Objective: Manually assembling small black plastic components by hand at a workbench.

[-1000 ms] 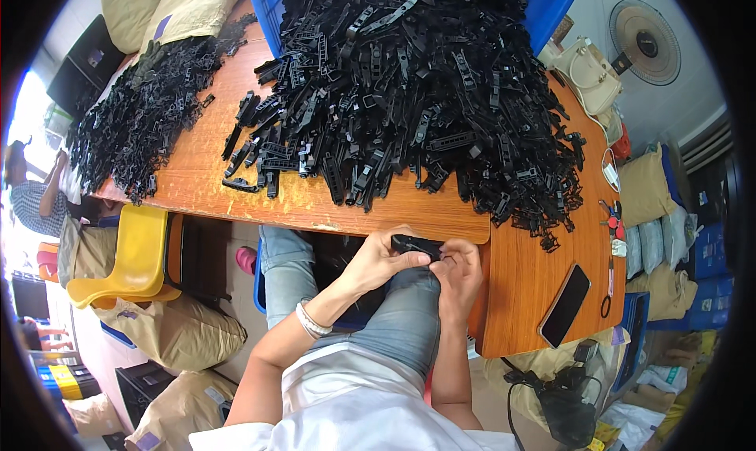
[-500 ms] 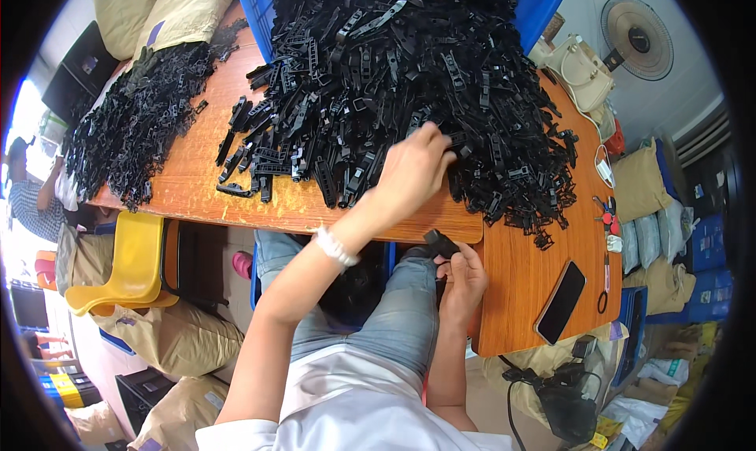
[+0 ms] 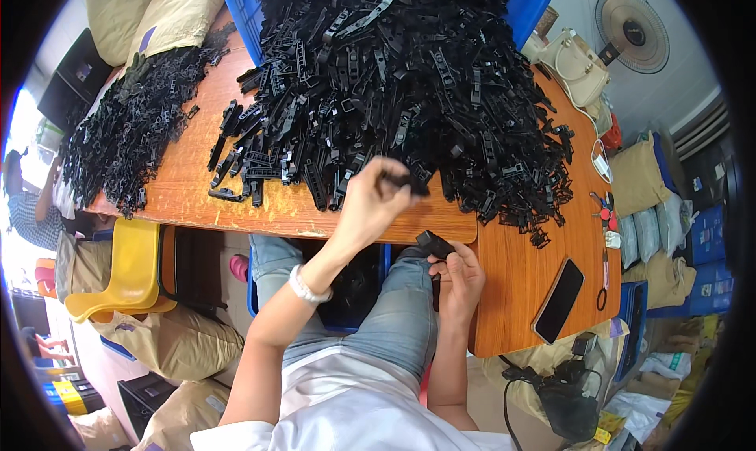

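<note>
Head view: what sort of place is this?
Probably a small workshop: a big heap of black parts spreads over a wooden table, with bulging tan sacks around it.

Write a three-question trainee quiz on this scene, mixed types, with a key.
1. True or false: the right hand holds a black part.
2. Which hand is nearer the big pile of black parts: A) left, B) right?
3. Fill in: the dark-screened phone lies on the wooden ____.

Key:
1. True.
2. A, the left hand.
3. table.
</note>
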Demonstrator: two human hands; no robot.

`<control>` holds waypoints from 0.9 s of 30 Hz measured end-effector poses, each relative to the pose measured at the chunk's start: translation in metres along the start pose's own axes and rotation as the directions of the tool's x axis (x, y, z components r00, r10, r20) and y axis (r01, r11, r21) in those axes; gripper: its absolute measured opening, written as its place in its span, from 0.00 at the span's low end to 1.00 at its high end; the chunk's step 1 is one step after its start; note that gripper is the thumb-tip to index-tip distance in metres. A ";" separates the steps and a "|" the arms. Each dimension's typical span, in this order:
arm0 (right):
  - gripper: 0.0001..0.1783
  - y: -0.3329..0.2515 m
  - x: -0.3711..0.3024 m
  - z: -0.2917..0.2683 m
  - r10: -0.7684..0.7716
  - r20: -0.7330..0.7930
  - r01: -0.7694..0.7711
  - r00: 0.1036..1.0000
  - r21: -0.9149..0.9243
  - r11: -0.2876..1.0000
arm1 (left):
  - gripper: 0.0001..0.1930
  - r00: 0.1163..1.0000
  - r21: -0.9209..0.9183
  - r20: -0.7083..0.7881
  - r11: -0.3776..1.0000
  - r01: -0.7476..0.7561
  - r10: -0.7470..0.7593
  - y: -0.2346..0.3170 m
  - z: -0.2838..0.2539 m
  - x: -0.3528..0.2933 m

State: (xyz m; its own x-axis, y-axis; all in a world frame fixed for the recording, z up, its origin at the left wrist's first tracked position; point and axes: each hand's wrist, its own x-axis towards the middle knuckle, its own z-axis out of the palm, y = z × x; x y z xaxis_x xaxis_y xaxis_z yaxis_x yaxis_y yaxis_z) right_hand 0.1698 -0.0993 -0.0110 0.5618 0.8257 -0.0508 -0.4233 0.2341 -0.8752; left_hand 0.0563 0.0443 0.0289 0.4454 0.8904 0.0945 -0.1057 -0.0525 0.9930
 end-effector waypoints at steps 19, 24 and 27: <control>0.16 -0.034 -0.007 0.037 -0.316 0.457 0.554 0.832 -0.635 0.538 | 0.23 0.929 0.345 0.366 0.918 -0.196 0.061 0.024 -0.022 -0.070; 0.21 -0.031 -0.007 0.036 -0.198 0.489 0.492 0.849 -0.598 0.633 | 0.20 0.935 0.321 0.329 0.916 -0.239 0.128 0.024 -0.024 -0.079; 0.18 -0.022 -0.007 0.035 -0.229 0.451 0.488 0.863 -0.625 0.609 | 0.19 0.927 0.336 0.307 0.886 -0.318 0.216 0.011 -0.020 -0.083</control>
State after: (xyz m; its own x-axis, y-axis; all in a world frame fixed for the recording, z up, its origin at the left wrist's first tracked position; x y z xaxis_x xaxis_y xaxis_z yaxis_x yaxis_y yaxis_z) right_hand 0.1504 -0.0920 0.0251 0.2610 0.8903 0.3733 0.4604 0.2251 -0.8587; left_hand 0.0004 -0.0207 0.0309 0.6628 0.6753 0.3237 0.0639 -0.4817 0.8740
